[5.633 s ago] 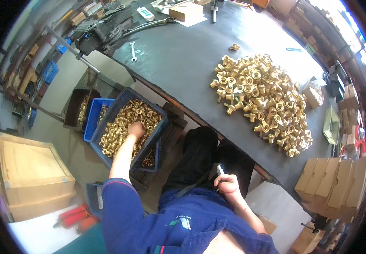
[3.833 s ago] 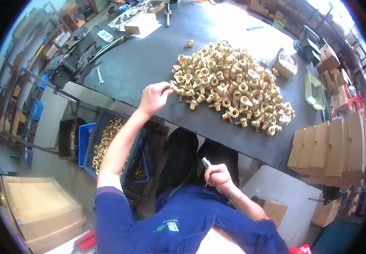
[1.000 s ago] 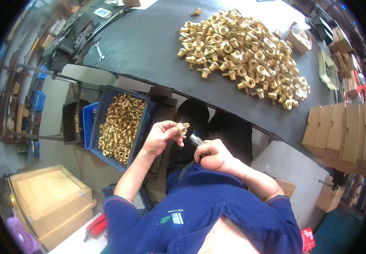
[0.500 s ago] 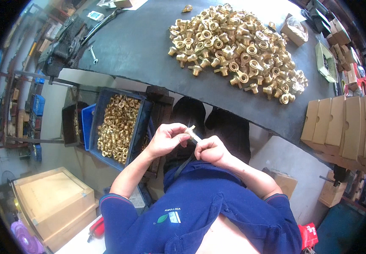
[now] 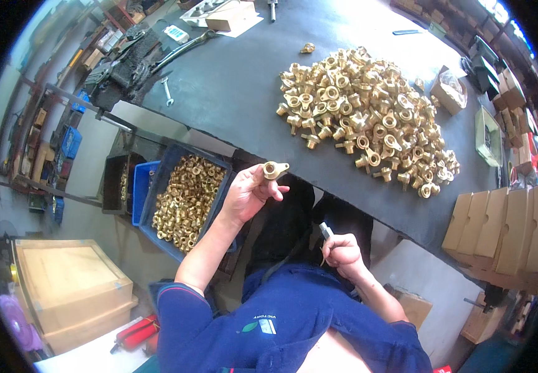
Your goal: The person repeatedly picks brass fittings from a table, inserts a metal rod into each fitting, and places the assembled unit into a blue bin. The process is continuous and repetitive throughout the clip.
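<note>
Between the thumb and fingers of my left hand (image 5: pixel 244 198) is a brass fitting (image 5: pixel 273 170) with a round bore and a flat pointed lug, raised near the table's front edge. My right hand (image 5: pixel 345 253) is closed around a short grey cylindrical tool (image 5: pixel 325 229), its end sticking out past the fingers; its exact kind I cannot make out. Hand and tool are apart from the brass fitting, lower and to the right. A large heap of similar brass fittings (image 5: pixel 375 112) lies on the dark table (image 5: pixel 231 93).
Left of my knees, a blue crate (image 5: pixel 157 163) holds many brass pieces (image 5: pixel 188 202). One loose fitting (image 5: pixel 307 48) lies behind the heap. A wrench (image 5: pixel 167 91) rests at the table's left. Cardboard boxes (image 5: pixel 493 224) line the right; a wooden box (image 5: pixel 70 280) stands lower left.
My hands have moved apart. The left has lifted the brass fitting up toward the table, away from the grey tool; the right has drawn the tool to the right and lower. The view has shifted.
</note>
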The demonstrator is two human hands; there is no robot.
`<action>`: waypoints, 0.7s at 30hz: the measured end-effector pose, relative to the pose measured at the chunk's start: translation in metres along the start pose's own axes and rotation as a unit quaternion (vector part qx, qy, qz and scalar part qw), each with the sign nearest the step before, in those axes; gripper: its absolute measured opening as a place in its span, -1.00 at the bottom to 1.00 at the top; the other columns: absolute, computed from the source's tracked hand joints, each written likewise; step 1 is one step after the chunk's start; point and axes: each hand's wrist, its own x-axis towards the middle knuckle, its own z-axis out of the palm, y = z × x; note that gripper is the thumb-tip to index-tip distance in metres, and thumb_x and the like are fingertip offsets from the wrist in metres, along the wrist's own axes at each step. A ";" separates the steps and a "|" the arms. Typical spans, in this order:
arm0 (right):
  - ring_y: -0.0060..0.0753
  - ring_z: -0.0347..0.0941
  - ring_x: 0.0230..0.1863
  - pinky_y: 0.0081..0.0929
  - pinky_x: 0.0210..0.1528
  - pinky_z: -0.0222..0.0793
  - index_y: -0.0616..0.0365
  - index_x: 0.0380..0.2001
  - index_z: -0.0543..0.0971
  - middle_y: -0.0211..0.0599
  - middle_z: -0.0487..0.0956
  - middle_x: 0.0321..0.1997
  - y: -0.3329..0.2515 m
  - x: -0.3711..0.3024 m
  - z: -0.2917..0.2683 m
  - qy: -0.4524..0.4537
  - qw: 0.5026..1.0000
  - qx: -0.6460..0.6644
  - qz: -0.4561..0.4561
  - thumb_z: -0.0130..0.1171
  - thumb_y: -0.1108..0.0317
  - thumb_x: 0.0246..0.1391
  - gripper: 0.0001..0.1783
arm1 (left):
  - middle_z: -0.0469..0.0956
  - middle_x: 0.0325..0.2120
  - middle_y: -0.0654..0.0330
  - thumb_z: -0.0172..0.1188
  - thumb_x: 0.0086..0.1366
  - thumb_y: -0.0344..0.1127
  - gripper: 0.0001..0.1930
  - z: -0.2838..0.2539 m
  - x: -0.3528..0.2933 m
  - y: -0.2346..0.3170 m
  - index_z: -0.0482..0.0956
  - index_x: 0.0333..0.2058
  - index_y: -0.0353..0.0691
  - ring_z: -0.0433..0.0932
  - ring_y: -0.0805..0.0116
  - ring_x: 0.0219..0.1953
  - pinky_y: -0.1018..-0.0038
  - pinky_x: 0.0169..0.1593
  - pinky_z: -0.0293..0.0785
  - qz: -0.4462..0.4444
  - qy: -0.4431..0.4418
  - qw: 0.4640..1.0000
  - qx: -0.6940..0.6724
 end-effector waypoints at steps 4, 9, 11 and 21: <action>-0.69 0.12 -0.79 -0.70 -0.74 -0.06 0.30 -0.70 0.48 -0.42 0.37 -0.74 -0.002 0.000 -0.001 -0.014 1.000 0.018 -0.021 -0.12 0.63 -0.42 -0.84 | 0.54 -0.52 0.08 -0.11 0.31 -0.16 -0.60 -0.008 0.014 -0.001 0.36 -0.10 -0.44 0.56 0.27 -0.50 0.26 -0.05 0.44 0.004 0.012 1.000 -0.008; -0.67 0.09 -0.79 -0.72 -0.75 -0.05 0.33 -0.69 0.46 -0.36 0.35 -0.76 0.000 0.003 -0.011 0.005 1.000 0.002 -0.025 -0.13 0.64 -0.38 -0.86 | 0.51 -0.57 0.12 -0.07 0.30 -0.19 -0.70 -0.011 0.052 0.016 0.41 -0.28 -0.38 0.54 0.29 -0.53 0.31 -0.15 0.48 0.024 0.057 0.994 0.085; -0.68 0.09 -0.79 -0.71 -0.75 -0.05 0.33 -0.68 0.46 -0.36 0.35 -0.75 0.001 0.004 -0.014 -0.008 1.000 0.006 -0.018 -0.12 0.63 -0.37 -0.86 | 0.50 -0.60 0.15 -0.01 0.28 -0.26 -0.76 -0.010 0.084 0.029 0.43 -0.32 -0.37 0.51 0.36 -0.57 0.42 -0.33 0.51 0.065 0.083 0.958 0.266; -0.69 0.10 -0.79 -0.72 -0.73 -0.04 0.32 -0.64 0.46 -0.42 0.33 -0.75 0.007 -0.007 -0.013 0.018 0.999 -0.027 -0.044 -0.11 0.63 -0.35 -0.86 | 0.55 -0.56 0.17 0.17 0.01 -0.19 -0.85 0.010 0.241 0.060 0.57 -0.46 -0.09 0.54 0.18 -0.46 0.34 -0.34 0.43 0.317 0.143 0.555 0.755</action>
